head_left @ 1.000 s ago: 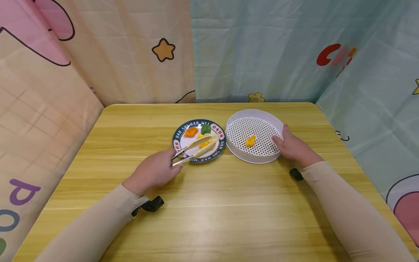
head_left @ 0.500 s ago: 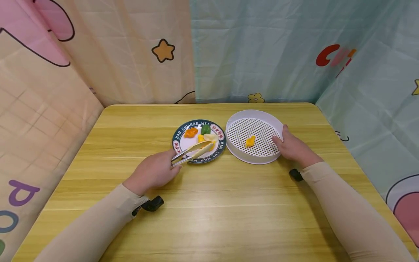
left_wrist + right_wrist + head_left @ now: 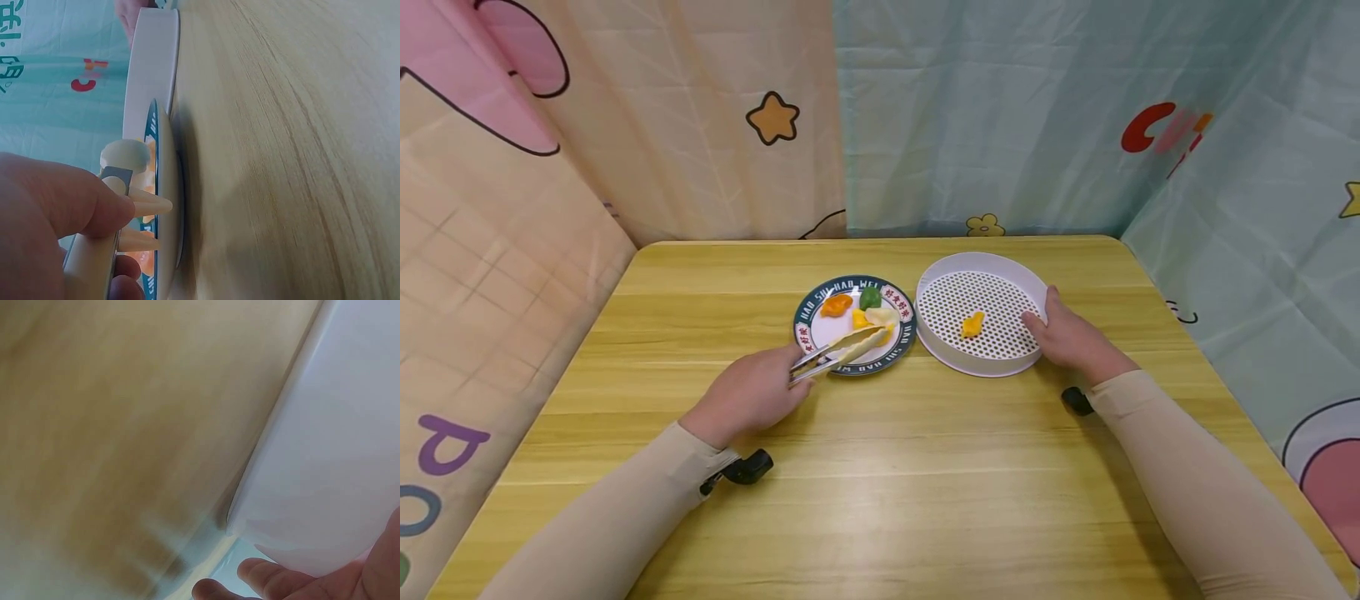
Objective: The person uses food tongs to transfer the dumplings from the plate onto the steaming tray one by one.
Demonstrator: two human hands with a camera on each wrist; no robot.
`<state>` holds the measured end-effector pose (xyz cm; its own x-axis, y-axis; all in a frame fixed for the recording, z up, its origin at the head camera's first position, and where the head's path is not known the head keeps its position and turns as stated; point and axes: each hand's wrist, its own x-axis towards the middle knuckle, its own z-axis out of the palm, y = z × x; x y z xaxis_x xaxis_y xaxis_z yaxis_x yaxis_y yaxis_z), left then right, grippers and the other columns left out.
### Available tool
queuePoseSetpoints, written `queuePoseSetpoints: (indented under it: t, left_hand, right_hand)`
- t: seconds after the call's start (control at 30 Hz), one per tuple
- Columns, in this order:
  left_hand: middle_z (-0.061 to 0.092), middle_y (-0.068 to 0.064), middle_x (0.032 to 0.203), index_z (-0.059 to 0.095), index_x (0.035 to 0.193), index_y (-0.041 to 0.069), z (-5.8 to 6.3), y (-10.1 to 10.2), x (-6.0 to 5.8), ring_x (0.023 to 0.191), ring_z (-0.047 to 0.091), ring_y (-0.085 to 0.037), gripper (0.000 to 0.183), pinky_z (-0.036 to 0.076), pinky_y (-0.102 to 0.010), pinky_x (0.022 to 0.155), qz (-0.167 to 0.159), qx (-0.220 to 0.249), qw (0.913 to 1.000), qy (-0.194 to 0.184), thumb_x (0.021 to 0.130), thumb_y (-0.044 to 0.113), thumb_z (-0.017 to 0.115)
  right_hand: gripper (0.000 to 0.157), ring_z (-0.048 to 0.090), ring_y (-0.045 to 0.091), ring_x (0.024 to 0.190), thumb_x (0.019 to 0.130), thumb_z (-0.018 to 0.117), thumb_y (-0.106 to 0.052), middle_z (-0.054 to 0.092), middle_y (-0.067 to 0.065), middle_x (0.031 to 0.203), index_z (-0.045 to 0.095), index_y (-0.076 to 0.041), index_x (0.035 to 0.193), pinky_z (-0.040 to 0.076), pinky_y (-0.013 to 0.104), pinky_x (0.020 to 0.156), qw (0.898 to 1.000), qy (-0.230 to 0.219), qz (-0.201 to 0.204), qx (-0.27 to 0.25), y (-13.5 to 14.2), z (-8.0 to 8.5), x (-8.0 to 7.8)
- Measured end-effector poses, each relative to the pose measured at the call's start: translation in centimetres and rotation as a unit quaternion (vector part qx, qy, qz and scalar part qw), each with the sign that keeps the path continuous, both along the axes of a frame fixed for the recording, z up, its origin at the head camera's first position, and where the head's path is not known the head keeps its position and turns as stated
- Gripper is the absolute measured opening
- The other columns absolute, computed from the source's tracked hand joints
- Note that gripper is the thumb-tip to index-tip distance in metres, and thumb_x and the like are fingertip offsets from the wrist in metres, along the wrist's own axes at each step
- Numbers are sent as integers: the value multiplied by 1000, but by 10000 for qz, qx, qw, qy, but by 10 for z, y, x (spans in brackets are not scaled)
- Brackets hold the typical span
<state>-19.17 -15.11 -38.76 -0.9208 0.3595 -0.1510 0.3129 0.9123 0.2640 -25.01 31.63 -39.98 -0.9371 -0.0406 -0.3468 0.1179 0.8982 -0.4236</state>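
My left hand (image 3: 752, 392) grips a pair of tongs (image 3: 842, 346) with metal arms and cream tips. The tips reach over the near part of a round plate (image 3: 805, 310) with a dark green lettered rim. On it lie dumpling-shaped pieces: an orange piece (image 3: 836, 305), a green piece (image 3: 870, 298), a white piece (image 3: 883, 317) and a yellow piece (image 3: 859, 319). More yellow shows beside the tong tips, partly hidden by them. My right hand (image 3: 1075, 337) holds the right side of a white perforated sieve (image 3: 981, 365), thumb over its rim. One yellow dumpling-shaped piece (image 3: 972, 325) lies inside it.
The plate and sieve stand side by side, rims close together, on a wood-grain table (image 3: 880, 500). Printed curtains (image 3: 970, 125) hang behind the table and along both sides. A black wrist camera mount (image 3: 748, 467) sits under the left wrist.
The tongs' tips, spread apart over the plate a second ago, have come closer together and dropped slightly toward the near side. The right hand and sieve hold their place.
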Motion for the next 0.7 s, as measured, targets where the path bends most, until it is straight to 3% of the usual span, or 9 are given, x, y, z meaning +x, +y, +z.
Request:
queuePoseSetpoints:
  t: [0.17, 0.4, 0.53, 0.7]
  left_hand:
    - [64, -5, 99, 59, 129, 10, 1, -1, 0, 75, 57, -20, 41, 45, -35, 67, 2, 33, 10000, -52, 102, 41, 61]
    - [56, -3, 81, 59, 120, 11, 10, 5, -2, 67, 53, -18, 34, 41, -33, 59, -112, 505, 9986, 129, 103, 41, 59]
    - [51, -2, 77, 58, 111, 13, 19, 18, -8, 66, 51, -18, 29, 40, -33, 58, -189, 794, 9964, 223, 103, 41, 59]
    - [56, -3, 81, 60, 113, 11, 25, 45, -20, 66, 53, -19, 32, 42, -34, 58, -274, 877, 9953, 304, 102, 41, 60]
  right_hand:
    - [94, 5, 52, 159, 111, 29, -55, -11, 31, 171, -25, 5, 158, 10, 64, 127, 10000, 16, -4, -5, 1, -1, 1]
    - [96, 4, 52, 159, 111, 30, -57, -12, 30, 171, -26, 4, 158, 10, 64, 127, 10000, -15, -54, -50, 1, 1, 2]
    - [96, 5, 52, 159, 110, 30, -58, -12, 30, 171, -26, 4, 158, 10, 64, 127, 10000, -11, -70, -39, 0, 1, 2]
    - [96, 4, 53, 159, 111, 31, -57, -12, 30, 171, -26, 4, 158, 10, 64, 127, 9999, -52, -100, -39, -1, 1, 2]
